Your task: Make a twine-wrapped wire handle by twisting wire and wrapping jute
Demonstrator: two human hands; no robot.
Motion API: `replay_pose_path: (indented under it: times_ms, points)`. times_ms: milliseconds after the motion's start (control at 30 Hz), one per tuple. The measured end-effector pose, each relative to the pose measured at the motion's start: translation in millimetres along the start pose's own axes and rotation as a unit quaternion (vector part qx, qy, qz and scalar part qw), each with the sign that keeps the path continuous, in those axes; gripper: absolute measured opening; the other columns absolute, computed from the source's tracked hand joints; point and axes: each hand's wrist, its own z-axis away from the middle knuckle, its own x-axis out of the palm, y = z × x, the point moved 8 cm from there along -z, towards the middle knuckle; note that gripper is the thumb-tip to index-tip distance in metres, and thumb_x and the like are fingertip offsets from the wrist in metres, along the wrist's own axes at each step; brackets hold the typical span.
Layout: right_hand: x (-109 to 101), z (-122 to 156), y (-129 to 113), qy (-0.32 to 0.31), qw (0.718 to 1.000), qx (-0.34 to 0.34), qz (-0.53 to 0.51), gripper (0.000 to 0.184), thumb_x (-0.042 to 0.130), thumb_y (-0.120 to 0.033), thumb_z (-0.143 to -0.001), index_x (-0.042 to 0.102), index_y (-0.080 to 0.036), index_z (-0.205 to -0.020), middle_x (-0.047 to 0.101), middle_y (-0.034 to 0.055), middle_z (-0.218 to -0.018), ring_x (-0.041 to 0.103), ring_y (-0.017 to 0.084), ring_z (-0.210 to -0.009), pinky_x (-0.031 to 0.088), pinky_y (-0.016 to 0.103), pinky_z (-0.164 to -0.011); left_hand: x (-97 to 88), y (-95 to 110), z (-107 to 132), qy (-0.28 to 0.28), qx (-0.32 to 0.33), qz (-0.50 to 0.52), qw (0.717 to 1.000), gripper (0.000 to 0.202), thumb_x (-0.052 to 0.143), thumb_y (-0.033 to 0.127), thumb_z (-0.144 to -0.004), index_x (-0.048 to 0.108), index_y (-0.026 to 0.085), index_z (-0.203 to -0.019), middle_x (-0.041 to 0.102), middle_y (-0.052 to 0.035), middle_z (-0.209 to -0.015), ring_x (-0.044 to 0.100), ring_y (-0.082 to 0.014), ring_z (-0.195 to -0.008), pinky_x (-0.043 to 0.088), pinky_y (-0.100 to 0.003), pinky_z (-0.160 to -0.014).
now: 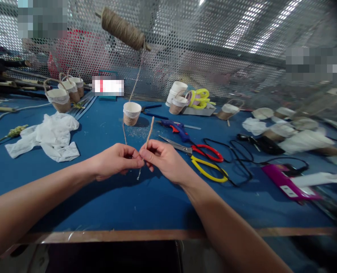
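Both hands meet above the near middle of the blue table. My left hand [125, 157] is closed in a pinch on brown twine [124, 131]. That strand runs up behind a small white-and-brown cup [132, 110] to a twine spool [123, 29] on the mesh. My right hand [161, 157] pinches a thin, tan twine-wrapped piece [150, 131], its upper end pointing up and its whitish lower end sticking out beneath the fingers. The fingertips of the two hands touch or nearly touch, hiding where twine and wrapped piece meet.
Scissors [182, 147] with red and yellow handles and a blue glue gun [176, 129] lie right of my hands. White cloth [50, 134] is at left, near handled cups [58, 99]. Black cable [242, 161] loops toward a purple box [284, 182]. A wooden edge [114, 236] borders the table's front.
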Motion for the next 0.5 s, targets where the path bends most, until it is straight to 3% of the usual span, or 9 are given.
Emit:
replay_pose_path:
  times_ms: [100, 300, 500]
  points:
    - [3, 1, 0, -0.029, 0.999, 0.001, -0.026, 0.022, 0.056, -0.037, -0.077, 0.05, -0.016, -0.07, 0.047, -0.0035, -0.06, 0.044, 0.007, -0.051, 0.039, 0.02, -0.044, 1.5, -1, 0, -0.008, -0.007, 0.016, 1.0, 0.021, 0.059, 0.032, -0.069, 0.05, 0.013, -0.065, 0.04, 0.0066, -0.057, 0.028, -0.0035, -0.045, 0.019, -0.021, -0.043]
    - [-3, 0, 6, 0.005, 0.999, 0.02, 0.046, 0.023, 0.052, -0.035, -0.08, 0.049, -0.016, -0.068, 0.043, -0.0049, -0.052, 0.041, 0.006, -0.046, 0.037, 0.02, -0.044, -8.0, 1, -1, 0.026, 0.017, -0.066, 0.997, 0.021, 0.057, 0.033, -0.071, 0.052, 0.014, -0.064, 0.039, 0.0068, -0.053, 0.031, -0.0048, -0.046, 0.022, -0.021, -0.043]
    - [-8, 0, 6, 0.026, 0.997, 0.03, 0.062, 0.024, 0.053, -0.036, -0.079, 0.048, -0.016, -0.066, 0.044, -0.0056, -0.048, 0.041, 0.006, -0.041, 0.033, 0.02, -0.042, -7.1, 5, 2, 0.024, 0.009, -0.048, 0.999, 0.016, 0.058, 0.029, -0.069, 0.054, 0.013, -0.066, 0.044, 0.0054, -0.057, 0.034, -0.0053, -0.049, 0.024, -0.02, -0.044]
